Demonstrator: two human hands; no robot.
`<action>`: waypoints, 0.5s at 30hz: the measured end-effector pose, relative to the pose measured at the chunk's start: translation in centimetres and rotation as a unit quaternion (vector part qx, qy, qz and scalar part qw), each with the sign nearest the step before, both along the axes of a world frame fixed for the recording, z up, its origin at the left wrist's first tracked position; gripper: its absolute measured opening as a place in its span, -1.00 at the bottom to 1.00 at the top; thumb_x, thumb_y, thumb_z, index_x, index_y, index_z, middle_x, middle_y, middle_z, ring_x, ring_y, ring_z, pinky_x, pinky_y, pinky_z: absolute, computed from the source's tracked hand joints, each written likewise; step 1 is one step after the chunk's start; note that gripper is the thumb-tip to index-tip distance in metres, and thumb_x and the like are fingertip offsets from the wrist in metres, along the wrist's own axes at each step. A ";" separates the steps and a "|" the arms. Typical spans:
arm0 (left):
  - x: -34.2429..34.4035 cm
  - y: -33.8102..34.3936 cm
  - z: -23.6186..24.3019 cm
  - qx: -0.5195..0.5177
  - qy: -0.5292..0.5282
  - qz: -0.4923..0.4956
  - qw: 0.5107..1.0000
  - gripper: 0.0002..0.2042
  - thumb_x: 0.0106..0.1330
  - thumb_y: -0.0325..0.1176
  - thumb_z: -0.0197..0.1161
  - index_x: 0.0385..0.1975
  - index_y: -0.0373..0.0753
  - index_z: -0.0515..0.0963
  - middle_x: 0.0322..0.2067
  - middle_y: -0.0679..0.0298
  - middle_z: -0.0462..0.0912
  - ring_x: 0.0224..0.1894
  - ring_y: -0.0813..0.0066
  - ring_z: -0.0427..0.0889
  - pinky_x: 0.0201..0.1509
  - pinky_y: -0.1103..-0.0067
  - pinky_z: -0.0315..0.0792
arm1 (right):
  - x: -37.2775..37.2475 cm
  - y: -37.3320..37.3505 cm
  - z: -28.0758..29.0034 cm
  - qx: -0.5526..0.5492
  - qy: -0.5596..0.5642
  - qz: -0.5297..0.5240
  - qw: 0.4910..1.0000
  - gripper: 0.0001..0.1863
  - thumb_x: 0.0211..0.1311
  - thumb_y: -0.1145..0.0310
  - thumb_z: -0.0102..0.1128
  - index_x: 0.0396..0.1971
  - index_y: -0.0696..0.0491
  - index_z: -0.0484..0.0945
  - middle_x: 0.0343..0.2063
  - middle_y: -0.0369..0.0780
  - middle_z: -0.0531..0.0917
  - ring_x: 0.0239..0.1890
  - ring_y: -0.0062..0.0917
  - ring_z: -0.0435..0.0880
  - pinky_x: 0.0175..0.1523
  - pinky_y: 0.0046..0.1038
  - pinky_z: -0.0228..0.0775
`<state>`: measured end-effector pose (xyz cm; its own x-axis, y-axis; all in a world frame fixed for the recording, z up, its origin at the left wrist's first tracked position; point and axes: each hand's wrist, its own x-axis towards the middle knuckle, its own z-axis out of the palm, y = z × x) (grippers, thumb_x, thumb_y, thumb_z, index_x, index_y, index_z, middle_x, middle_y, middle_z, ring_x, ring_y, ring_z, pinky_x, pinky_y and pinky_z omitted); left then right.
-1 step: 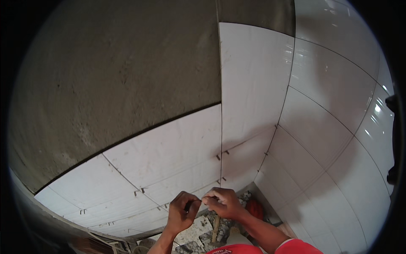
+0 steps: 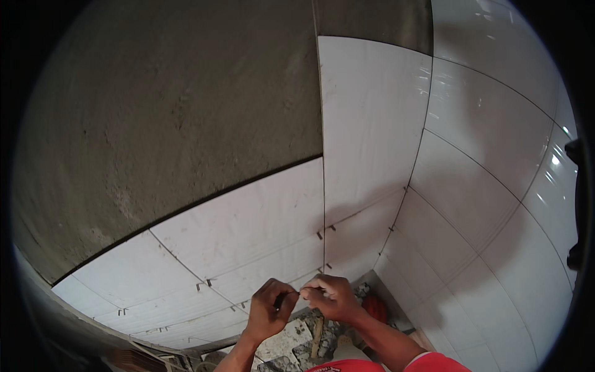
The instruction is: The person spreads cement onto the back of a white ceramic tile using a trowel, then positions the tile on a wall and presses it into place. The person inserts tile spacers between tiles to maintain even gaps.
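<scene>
My left hand and my right hand are held close together at the lower middle, in front of the tiled wall. Both are closed, thumbs pressed against curled fingers, and their fingertips almost meet. Something thin and dark seems to run between the pinched fingertips, too small to name. Behind the hands are white wall tiles, with small dark spacers stuck in several joints. A taller white tile stands higher beside the corner.
Bare grey plaster covers the upper left wall. Glossy white tiles line the right wall. Below lie broken rubble, a wooden stick and a round red object in the corner.
Both hands have shifted very slightly to the right, still pinched close together. The view has tilted a little, so the wall sits marginally lower.
</scene>
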<state>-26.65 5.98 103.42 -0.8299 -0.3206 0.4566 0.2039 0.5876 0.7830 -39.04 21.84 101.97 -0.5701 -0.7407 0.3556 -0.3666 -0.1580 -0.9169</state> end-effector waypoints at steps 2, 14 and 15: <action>-3.4 0.8 2.0 -0.030 0.008 -0.025 0.999 -0.97 0.31 -0.51 0.32 -0.33 -0.30 0.61 -0.44 0.19 0.59 -0.56 0.47 0.53 -0.46 0.52 0.37 | -2.5 1.1 0.3 -0.033 -0.024 -0.026 0.999 -0.81 0.41 0.35 0.28 -0.26 0.19 0.64 -0.43 -0.21 0.70 -0.51 -0.61 0.70 -0.36 -0.53 0.51; -15.8 2.0 7.8 -0.184 0.016 -0.091 0.979 -0.93 0.29 -0.53 0.36 -0.29 -0.27 0.62 -0.42 0.23 0.60 -0.51 0.39 0.57 -0.46 0.51 0.42 | -15.7 3.7 3.5 -0.043 -0.012 0.022 0.999 -0.84 0.38 0.44 0.26 -0.24 0.24 0.66 -0.41 -0.20 0.73 -0.46 -0.62 0.73 -0.35 -0.55 0.55; -16.4 2.0 8.2 -0.196 0.027 -0.096 0.975 -0.93 0.29 -0.53 0.37 -0.29 -0.27 0.63 -0.41 0.23 0.61 -0.50 0.38 0.58 -0.46 0.51 0.43 | -16.3 3.7 3.7 -0.051 -0.004 0.019 0.999 -0.84 0.37 0.43 0.26 -0.25 0.24 0.66 -0.42 -0.20 0.72 -0.46 -0.62 0.73 -0.35 -0.55 0.54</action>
<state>-43.02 7.94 111.63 -0.8286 0.0473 0.5579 0.3753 0.7864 0.4907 -55.37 25.52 105.63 -0.5448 -0.7223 0.4261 -0.3519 -0.2643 -0.8979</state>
